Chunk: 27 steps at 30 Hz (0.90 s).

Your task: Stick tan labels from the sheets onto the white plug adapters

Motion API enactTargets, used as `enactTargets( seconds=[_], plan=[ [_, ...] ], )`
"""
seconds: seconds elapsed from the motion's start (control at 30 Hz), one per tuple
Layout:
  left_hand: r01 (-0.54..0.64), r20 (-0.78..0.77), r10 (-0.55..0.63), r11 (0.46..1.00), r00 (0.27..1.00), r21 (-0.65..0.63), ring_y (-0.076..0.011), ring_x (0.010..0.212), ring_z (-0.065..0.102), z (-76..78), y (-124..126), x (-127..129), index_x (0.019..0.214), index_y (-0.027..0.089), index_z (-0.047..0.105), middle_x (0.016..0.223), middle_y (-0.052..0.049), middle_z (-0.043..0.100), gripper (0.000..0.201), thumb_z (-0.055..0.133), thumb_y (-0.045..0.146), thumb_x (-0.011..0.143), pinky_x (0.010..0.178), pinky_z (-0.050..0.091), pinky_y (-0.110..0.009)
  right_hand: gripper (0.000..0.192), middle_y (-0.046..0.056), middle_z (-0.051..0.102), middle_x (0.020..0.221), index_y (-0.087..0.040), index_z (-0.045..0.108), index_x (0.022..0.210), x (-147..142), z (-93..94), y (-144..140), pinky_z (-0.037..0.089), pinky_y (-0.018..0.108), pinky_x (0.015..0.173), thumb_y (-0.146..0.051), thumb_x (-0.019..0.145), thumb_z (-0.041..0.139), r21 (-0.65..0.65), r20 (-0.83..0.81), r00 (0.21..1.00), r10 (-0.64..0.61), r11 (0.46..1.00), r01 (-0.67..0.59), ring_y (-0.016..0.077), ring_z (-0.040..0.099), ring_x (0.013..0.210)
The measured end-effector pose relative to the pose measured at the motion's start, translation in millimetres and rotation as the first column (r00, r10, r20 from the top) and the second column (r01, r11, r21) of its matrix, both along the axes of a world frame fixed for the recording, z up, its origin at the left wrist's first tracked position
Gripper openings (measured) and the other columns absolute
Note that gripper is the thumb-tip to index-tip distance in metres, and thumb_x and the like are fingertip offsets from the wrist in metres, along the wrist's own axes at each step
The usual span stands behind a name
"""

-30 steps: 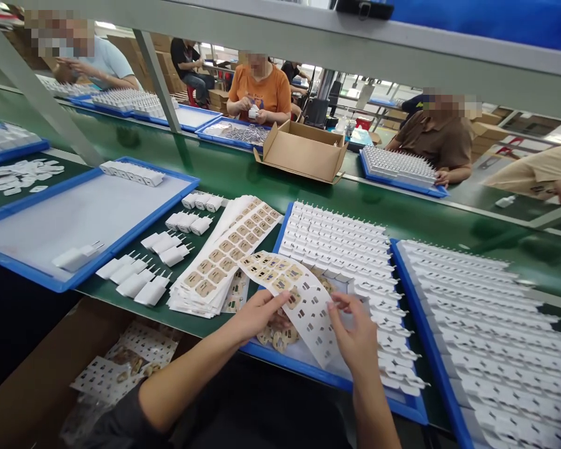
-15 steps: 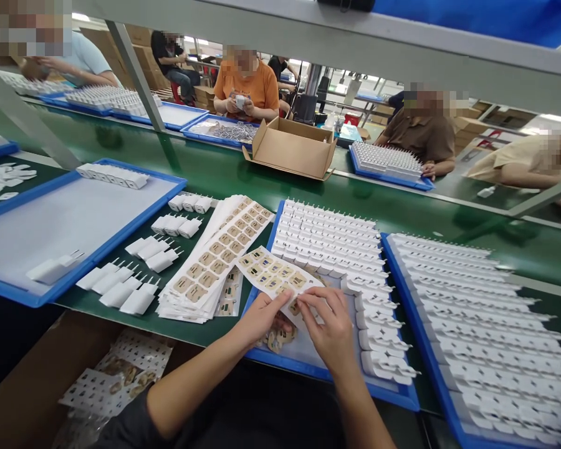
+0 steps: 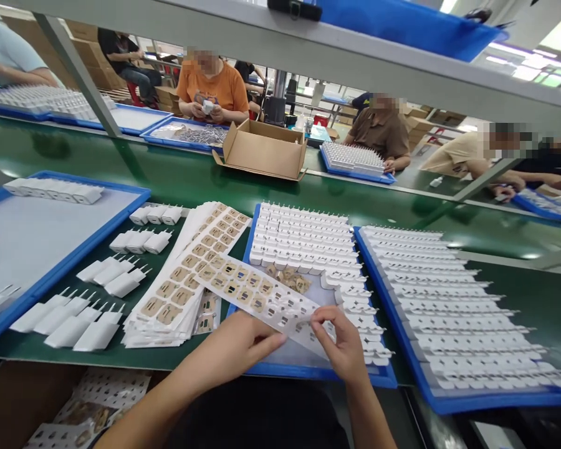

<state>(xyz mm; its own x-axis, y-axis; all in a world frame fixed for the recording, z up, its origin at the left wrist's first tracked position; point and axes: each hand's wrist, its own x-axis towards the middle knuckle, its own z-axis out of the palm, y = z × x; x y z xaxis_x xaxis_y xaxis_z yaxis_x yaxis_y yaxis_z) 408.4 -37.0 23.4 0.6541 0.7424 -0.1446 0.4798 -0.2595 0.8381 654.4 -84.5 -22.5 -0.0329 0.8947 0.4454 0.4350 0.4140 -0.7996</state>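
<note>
**Both hands on a sticker sheet, hemmed in by trays of white plugs**

Here's the left hand point(image 3: 236, 349), thumb and fingers closed on the near edge of a long sticker sheet point(image 3: 257, 296), holding it up over the near part of a blue tray point(image 3: 318, 373). The right hand point(image 3: 343, 346) pinches at the sheet's near right end, thumb and forefinger pressed together on a pale label there. The sheet slants away to the left, brown labels on its far half, bare backing close to the hands.

Under the sheet, the tray holds rows of white chargers point(image 3: 303, 240) at the back and down its right side, and a small heap of peeled brown labels point(image 3: 292, 279) lies on its bare floor. Just to the right, touching it, a second blue tray point(image 3: 495, 400) is packed full of chargers.

To the left, a fanned stack of label sheets point(image 3: 182, 287) lies on the green belt point(image 3: 215, 178), and the held sheet's far end hangs over it. Beyond the stack, loose chargers point(image 3: 81, 324) lie in small groups, prongs up and to the right. Further left, a large blue tray point(image 3: 75, 259), mostly bare. Across the belt, an open cardboard box point(image 3: 262, 153), with other people at work behind it.
</note>
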Motion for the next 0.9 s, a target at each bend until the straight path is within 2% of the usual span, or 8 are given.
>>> enactTargets(
  seconds=[0.13, 0.27, 0.37, 0.5, 0.63, 0.77, 0.83, 0.9],
  plan=[
    [-0.024, -0.007, 0.026, 0.98, 1.0, 0.198, -0.0212, 0.089, 0.069, 16.8, 33.3, 35.7, 0.111, 0.021, 0.075, 0.1, -0.005, 0.077, 0.031, 0.053, 0.038, 0.099, 0.079, 0.048, -0.027, 0.011, 0.003, 0.068, 0.085, -0.022, 0.064, 0.094, -4.8, -3.9, -10.2, 0.052, 0.029, 0.073, -0.012, 0.095, 0.059, 0.034, 0.11, 0.994, 0.007, 0.999, -0.011, 0.0178, 0.065, 0.08],
    [0.156, -0.184, -0.074, 0.862, 0.98, 0.483, -0.0284, 0.123, 0.058, 1.8, 61.2, 100.2, 0.134, 0.019, 0.06, 0.13, -0.011, 0.066, 0.041, 0.061, 0.028, 0.095, 0.103, 0.046, -0.038, 0.012, 0.004, 0.068, 0.084, -0.022, 0.062, 0.091, -10.1, -3.1, -12.9, 0.054, 0.03, 0.073, -0.012, 0.094, 0.056, 0.091, 0.195, 0.98, 0.034, 0.994, -0.053, 0.0197, 0.067, 0.081],
    [0.257, -0.326, -0.069, 0.774, 0.943, 0.579, -0.0334, 0.13, 0.05, -10.2, 68.2, 141.2, 0.135, 0.016, 0.056, 0.14, -0.015, 0.056, 0.05, 0.07, 0.031, 0.089, 0.107, 0.045, -0.045, 0.014, 0.003, 0.067, 0.08, -0.024, 0.062, 0.092, -10.0, -3.5, -13.3, 0.054, 0.029, 0.065, -0.012, 0.092, 0.055, 0.141, 0.207, 0.978, 0.004, 0.989, -0.034, 0.0195, 0.067, 0.074],
    [0.255, -0.378, -0.003, 0.745, 0.926, 0.617, -0.0377, 0.124, 0.052, -18.9, 69.1, 171.2, 0.121, 0.008, 0.061, 0.131, -0.022, 0.058, 0.044, 0.074, 0.027, 0.084, 0.101, 0.047, -0.051, 0.016, 0.0, 0.066, 0.074, -0.026, 0.059, 0.09, -7.3, -13.9, -10.9, 0.052, 0.026, 0.054, -0.011, 0.087, 0.053, 0.271, 0.202, 0.979, -0.03, 0.962, -0.026, 0.0188, 0.067, 0.062],
    [0.227, -0.386, 0.039, 0.754, 0.922, 0.617, -0.0346, 0.121, 0.054, -19.4, 67.8, 178.7, 0.112, 0.011, 0.062, 0.126, -0.02, 0.06, 0.027, 0.067, 0.018, 0.086, 0.101, 0.047, -0.05, 0.02, -0.002, 0.066, 0.068, -0.029, 0.056, 0.088, -3.3, -35.2, -5.1, 0.053, 0.026, 0.048, -0.01, 0.081, 0.055, 0.357, 0.205, 0.977, -0.051, 0.934, -0.026, 0.0189, 0.067, 0.054],
    [0.147, -0.331, 0.081, 0.78, 0.94, 0.608, -0.0297, 0.12, 0.055, -9.3, 59.5, 161.1, 0.109, 0.016, 0.06, 0.128, -0.013, 0.061, 0.03, 0.072, 0.021, 0.082, 0.101, 0.047, -0.043, 0.025, -0.003, 0.07, 0.071, -0.036, 0.059, 0.092, 0.0, -55.6, -1.1, 0.058, 0.032, 0.046, -0.017, 0.076, 0.058, 0.335, 0.16, 0.987, 0.031, 0.938, -0.084, 0.0232, 0.069, 0.053],
    [0.013, -0.221, 0.131, 0.834, 0.966, 0.552, -0.026, 0.112, 0.059, -5.8, 50.9, 139.6, 0.106, 0.018, 0.058, 0.12, -0.01, 0.064, 0.027, 0.07, 0.021, 0.082, 0.096, 0.049, -0.037, 0.025, -0.002, 0.071, 0.072, -0.037, 0.06, 0.092, 0.4, -60.4, -0.9, 0.059, 0.034, 0.046, -0.019, 0.075, 0.058, 0.322, 0.124, 0.991, 0.047, 0.943, -0.085, 0.0248, 0.069, 0.052],
    [-0.171, -0.025, 0.195, 0.909, 0.98, 0.381, -0.0232, 0.099, 0.062, -8.9, 39.5, 112.6, 0.102, 0.02, 0.057, 0.109, -0.007, 0.067, 0.023, 0.068, 0.023, 0.082, 0.088, 0.049, -0.034, 0.024, -0.002, 0.07, 0.071, -0.037, 0.059, 0.091, -0.3, -60.0, -1.6, 0.059, 0.035, 0.046, -0.02, 0.074, 0.057, 0.308, 0.096, 0.995, 0.031, 0.949, -0.059, 0.0251, 0.068, 0.052]
  ],
)
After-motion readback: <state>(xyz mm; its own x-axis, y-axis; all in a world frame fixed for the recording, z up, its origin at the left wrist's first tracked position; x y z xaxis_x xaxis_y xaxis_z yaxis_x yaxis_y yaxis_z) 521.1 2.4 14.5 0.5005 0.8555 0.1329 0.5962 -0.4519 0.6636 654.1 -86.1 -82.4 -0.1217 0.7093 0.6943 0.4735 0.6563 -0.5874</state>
